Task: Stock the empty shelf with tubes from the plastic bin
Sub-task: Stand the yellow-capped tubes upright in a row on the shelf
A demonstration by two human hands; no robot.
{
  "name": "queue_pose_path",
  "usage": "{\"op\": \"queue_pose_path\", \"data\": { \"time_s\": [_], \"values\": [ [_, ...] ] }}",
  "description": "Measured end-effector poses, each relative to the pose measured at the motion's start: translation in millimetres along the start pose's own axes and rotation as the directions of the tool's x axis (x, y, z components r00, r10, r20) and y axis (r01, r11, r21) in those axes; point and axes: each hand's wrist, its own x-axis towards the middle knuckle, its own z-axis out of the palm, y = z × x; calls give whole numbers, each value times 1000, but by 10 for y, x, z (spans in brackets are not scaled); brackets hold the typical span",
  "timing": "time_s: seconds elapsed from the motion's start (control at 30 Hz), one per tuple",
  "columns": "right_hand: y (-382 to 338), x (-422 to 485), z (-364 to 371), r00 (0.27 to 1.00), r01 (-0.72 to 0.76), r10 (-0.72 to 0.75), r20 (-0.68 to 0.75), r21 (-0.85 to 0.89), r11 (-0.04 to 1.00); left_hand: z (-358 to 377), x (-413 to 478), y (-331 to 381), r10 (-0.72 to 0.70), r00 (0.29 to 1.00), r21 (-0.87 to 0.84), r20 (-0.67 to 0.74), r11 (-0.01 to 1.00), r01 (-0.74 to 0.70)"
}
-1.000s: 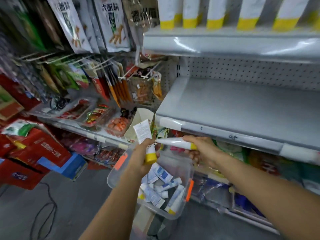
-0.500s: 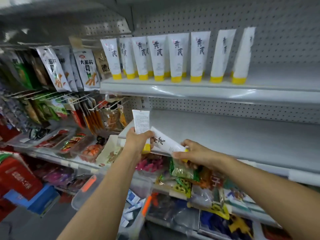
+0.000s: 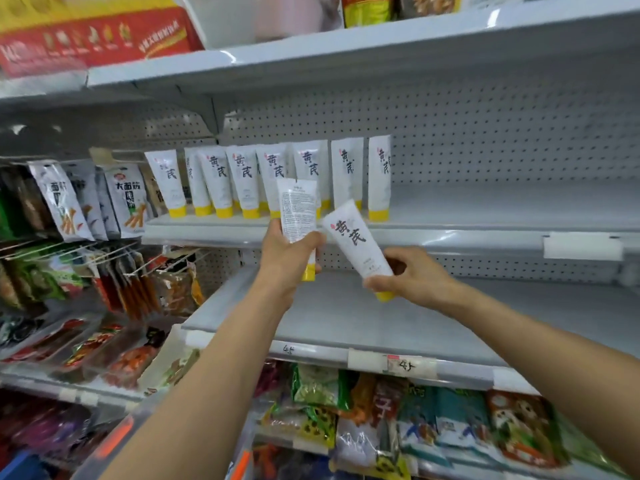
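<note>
Your left hand [image 3: 287, 258] is gripping a white squeeze tube with a yellow cap [image 3: 298, 209], holding it upright and cap-down with its small-print back facing you. It is directly in front of the row of matching white, yellow-capped tubes [image 3: 242, 181] standing cap-down on the grey metal shelf [image 3: 485, 209]. Your right hand [image 3: 415, 275] is curling thumb and fingers round a second white yellow-capped tube [image 3: 356, 244] near its cap, tilting its printed front up and left toward the first. The two are sitting just beside each other, and I cannot tell whether they are touching. Both are hovering in front of the row's right half, above the bare grey shelf [image 3: 381, 317] one level below the row. The clear plastic bin with orange latches [image 3: 114, 436] is showing only partly, well below the row, under your left forearm.
</note>
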Motion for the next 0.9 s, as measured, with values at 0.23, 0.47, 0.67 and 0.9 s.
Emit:
{"op": "queue_pose_path", "data": {
  "time_s": [0.23, 0.47, 0.67, 0.9],
  "values": [
    [-86, 279, -598, 957, 55, -19, -289, 116, 992, 362, 174, 109, -45, 998, -49, 32, 998, 46],
    [68, 868, -966, 919, -78, 75, -387, 10, 997, 594, 234, 48, 16, 996, 68, 83, 997, -22],
    [268, 1141, -1036, 920, -213, 161, -357, -113, 970, 672, 301, -6, 61, 994, 85, 95, 994, -69],
    [356, 1409, -1020, 918, -225, 176, -355, -100, 969, 744, 381, -22, 69, 994, 102, 84, 992, -78]
  ]
}}
